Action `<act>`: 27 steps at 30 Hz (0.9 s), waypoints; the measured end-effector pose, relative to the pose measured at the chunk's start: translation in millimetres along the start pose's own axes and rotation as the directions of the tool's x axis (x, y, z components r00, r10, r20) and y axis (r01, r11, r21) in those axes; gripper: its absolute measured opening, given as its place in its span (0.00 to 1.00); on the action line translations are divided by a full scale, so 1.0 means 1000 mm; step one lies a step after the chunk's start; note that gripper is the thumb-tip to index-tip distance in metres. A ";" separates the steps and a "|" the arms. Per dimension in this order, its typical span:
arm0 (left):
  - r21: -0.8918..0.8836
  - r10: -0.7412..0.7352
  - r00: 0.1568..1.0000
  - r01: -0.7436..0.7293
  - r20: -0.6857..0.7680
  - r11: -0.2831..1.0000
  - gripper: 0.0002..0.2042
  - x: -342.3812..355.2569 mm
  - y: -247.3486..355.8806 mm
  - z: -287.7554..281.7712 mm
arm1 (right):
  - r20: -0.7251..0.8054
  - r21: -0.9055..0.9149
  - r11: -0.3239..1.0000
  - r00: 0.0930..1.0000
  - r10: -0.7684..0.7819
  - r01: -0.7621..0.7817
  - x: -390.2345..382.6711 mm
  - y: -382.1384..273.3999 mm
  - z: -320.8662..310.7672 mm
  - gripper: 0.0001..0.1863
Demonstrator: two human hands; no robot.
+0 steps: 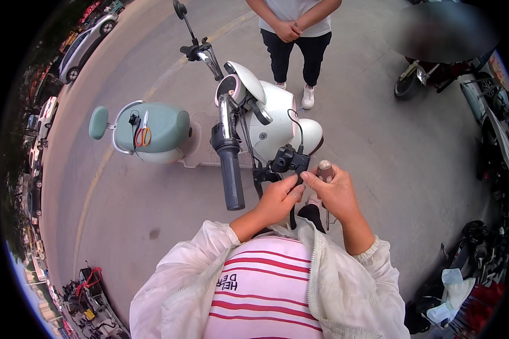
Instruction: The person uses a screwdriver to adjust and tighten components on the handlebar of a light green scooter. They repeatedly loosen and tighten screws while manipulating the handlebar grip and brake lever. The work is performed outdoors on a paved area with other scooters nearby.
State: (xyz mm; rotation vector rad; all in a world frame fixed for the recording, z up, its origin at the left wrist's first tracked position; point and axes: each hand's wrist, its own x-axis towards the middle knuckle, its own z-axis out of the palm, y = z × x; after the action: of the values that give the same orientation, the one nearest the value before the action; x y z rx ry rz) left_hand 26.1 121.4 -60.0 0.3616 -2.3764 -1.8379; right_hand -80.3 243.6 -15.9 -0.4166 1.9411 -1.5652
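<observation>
In front of me stands a white scooter (272,133) with its handlebar turned my way. A black brake lever housing (291,160), with a cable running up from it, hangs beside the grey rubber handlebar grip (231,178). My left hand (278,199) is closed on the lower part of this housing. Tucked in my right hand (339,195) is a screwdriver (325,168), its worn handle upward and its thin shaft pointing down. The right thumb and fingertips meet the housing's edge beside the left thumb. What lies between the fingertips is hidden.
Orange-handled scissors (144,133) and a small black part with a cable (134,120) rest on the green seat (167,124). A person (297,34) stands beyond the scooter, hands clasped. Other vehicles line both sides, including a parked motorcycle (413,85).
</observation>
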 end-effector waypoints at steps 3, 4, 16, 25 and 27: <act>0.055 -0.055 0.985 0.065 -0.165 0.996 0.10 0.002 0.005 0.005 | 0.198 0.020 0.996 0.976 -0.091 0.089 0.041 0.012 -0.004 0.14; 0.078 -0.071 0.973 0.089 -0.219 0.993 0.10 0.003 0.009 0.006 | 0.252 0.001 0.995 0.963 -0.095 0.098 0.051 0.010 -0.002 0.14; 0.051 -0.201 0.846 0.259 -0.494 0.965 0.11 -0.007 0.034 0.003 | 0.580 0.003 0.981 0.799 -0.158 0.193 0.089 -0.020 0.028 0.15; -0.537 -0.440 0.814 0.194 -0.379 0.821 0.26 -0.041 -0.005 -0.011 | 0.608 0.110 0.973 0.788 0.094 -0.201 0.111 -0.020 0.032 0.15; -0.651 -0.521 0.707 0.112 -0.478 0.750 0.26 -0.064 -0.015 -0.033 | 0.652 0.169 0.948 0.752 0.097 -0.268 0.121 -0.016 0.035 0.16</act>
State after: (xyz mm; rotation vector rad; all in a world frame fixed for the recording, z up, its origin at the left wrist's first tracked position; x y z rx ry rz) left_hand 97.7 103.7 -62.7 1.1847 -1.2567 -2.0170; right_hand -153.3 141.1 -35.9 -0.5430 1.1965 -1.2898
